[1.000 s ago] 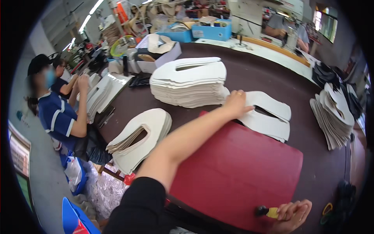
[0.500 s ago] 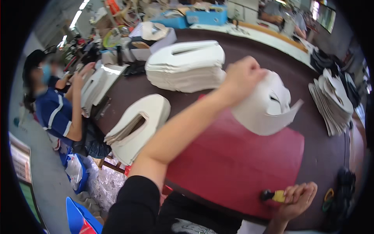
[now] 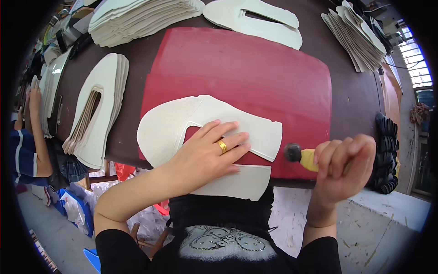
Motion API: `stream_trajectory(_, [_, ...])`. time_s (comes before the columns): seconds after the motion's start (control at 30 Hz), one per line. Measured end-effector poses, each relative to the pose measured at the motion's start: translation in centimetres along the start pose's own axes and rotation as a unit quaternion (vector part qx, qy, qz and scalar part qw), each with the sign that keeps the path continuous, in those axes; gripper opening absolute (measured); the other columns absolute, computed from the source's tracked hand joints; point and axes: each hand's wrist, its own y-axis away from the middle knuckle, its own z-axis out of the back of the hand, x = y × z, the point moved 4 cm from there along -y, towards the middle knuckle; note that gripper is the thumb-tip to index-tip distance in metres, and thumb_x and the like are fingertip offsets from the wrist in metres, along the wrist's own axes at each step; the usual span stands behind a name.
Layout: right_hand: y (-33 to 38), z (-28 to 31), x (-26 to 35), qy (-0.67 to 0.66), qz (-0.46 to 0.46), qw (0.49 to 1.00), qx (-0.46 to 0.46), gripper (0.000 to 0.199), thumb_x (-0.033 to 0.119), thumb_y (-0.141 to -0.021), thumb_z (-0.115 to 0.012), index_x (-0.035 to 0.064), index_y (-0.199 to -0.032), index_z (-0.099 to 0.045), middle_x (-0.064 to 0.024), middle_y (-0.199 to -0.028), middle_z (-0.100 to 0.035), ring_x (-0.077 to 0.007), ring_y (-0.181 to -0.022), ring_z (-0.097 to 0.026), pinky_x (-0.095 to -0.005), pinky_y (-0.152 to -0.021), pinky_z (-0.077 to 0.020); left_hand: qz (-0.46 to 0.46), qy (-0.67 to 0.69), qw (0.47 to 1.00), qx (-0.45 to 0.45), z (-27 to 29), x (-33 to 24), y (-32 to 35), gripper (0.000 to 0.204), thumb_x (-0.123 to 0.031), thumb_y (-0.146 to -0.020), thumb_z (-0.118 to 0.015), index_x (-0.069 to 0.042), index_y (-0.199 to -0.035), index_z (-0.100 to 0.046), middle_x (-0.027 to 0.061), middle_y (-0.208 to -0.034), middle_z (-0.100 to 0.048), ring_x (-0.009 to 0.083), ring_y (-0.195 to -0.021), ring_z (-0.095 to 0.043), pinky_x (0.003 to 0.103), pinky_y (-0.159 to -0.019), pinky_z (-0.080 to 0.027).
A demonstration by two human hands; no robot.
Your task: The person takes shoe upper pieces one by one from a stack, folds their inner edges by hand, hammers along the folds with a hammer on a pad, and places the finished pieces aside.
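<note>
Left hand: our left hand [image 3: 207,153] lies flat and open, fingers spread, pressing down on the white cut-out piece [image 3: 182,123]. We see a gold ring [image 3: 222,146] on one finger.
Right hand: our right hand [image 3: 344,166] is closed in a fist around the yellow handle of a small tool [image 3: 303,156]. Its dark round tip points toward our left hand.
White piece: it lies under our left hand, on the red mat [image 3: 255,73], with its near end hanging over the table edge.
Red mat: it spreads out ahead of both hands on the dark table [image 3: 356,96].
Piles: white stacks [image 3: 98,107] sit off to the left of our left hand, and more [image 3: 137,16] lie far ahead.
Other person: an arm in a striped sleeve [image 3: 23,153] shows far left.
</note>
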Motion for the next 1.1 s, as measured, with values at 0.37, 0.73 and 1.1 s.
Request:
stream_trajectory(0.37, [0.2,-4.2,-1.0,-0.094,-0.044,0.99,0.1,0.03,0.032,-0.105,-0.044,0.0034,-0.097,-0.048,-0.0019,-0.059,-0.045,-0.0076,-0.047,-0.043,-0.0257,-0.047,-0.0403,0.015,0.041,0.999,0.01,-0.9,1.2,-2.4,0.026,-0.026,-0.073,-0.078,-0.014,-0.091,-0.063,-0.0011,-0.099,-0.062,0.0266,-0.096,-0.055,0.041,-0.082,-0.046])
stream_trajectory(0.73, [-1.3,-4.7,1.5,-0.03,-0.014,0.983,0.178,0.034,0.035,-0.108,-0.029,0.0073,-0.096,-0.045,0.0024,-0.049,-0.033,-0.011,-0.038,-0.037,-0.0294,-0.045,-0.0416,0.127,0.119,0.983,-0.052,-0.8,0.0,-3.4,0.013,-0.007,-0.073,-0.075,-0.004,-0.076,-0.063,0.006,-0.098,-0.057,0.0268,-0.094,-0.051,0.038,-0.082,-0.044])
stream_trajectory(1.1, [0.2,-4.7,-1.1,-0.097,-0.064,0.99,0.075,0.021,0.024,-0.102,-0.046,0.0048,-0.092,-0.048,-0.006,-0.063,-0.051,-0.0184,-0.047,-0.051,-0.0299,-0.05,-0.0458,0.089,0.121,0.988,-0.039,-0.2,1.2,-2.0,0.014,-0.007,-0.072,-0.076,-0.005,-0.079,-0.065,0.0055,-0.1,-0.06,0.0282,-0.099,-0.054,0.04,-0.084,-0.045])
